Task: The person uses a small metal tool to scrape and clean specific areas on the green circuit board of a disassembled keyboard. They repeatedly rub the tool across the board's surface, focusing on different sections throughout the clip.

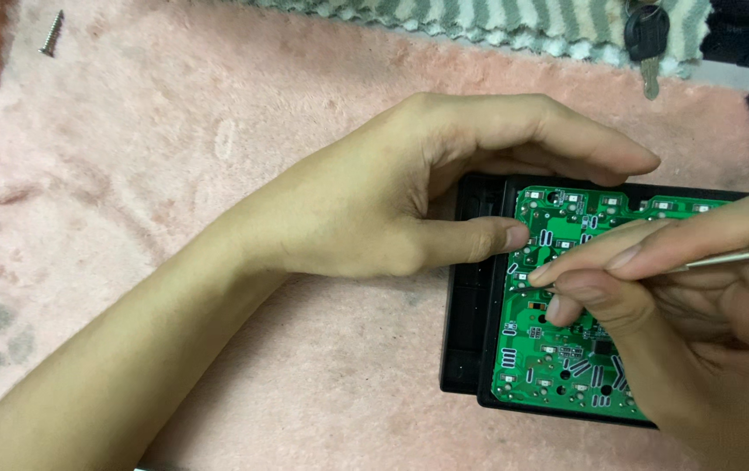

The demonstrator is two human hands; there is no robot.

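Green circuit board seated in a black plastic housing, lying flat on a pink fleece cloth, right of centre in the head view. Right edge of the board hidden under the right hand.

Step in hand, by my reading: working a fastener or part on the board with a slim metal screwdriver. Tip hidden behind the fingers, so whether it has met the board cannot be told. The move at hand calls for a steady, upright shaft and firm bracing of the housing so it does not slide on the soft cloth.

Right hand: fingers pinched narrow around the screwdriver shaft, hand low over the board, coming in from the right.

Left hand: holds no tool; thumb pressed at the board's left edge, fingers arched over the housing's far rim, forearm crossing the cloth from lower left.

Further out: a loose screw at the cloth's top-left corner, well apart. A black-headed key on a striped grey cloth at the top.
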